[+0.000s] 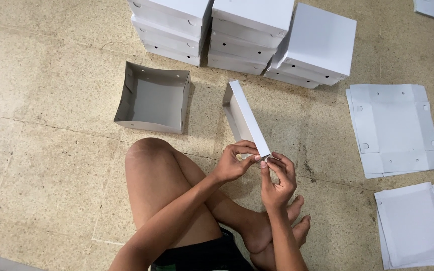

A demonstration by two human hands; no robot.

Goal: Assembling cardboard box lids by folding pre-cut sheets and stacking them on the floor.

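I sit cross-legged on the floor and hold a white cardboard box lid (244, 116) on edge in front of me. My left hand (234, 161) pinches its near corner from the left. My right hand (279, 176) pinches the same corner from the right, fingertips on the folded flap. The lid's grey inside faces left. An open grey-lined box bottom (152, 98) lies on the floor to the left of the lid.
Three stacks of finished white boxes (247, 35) stand at the back. To the right lies a pile of flat die-cut sheets with holes (394, 128), and a pile of plain folded sheets (414, 225) nearer. My knee (149, 160) is below the open box.
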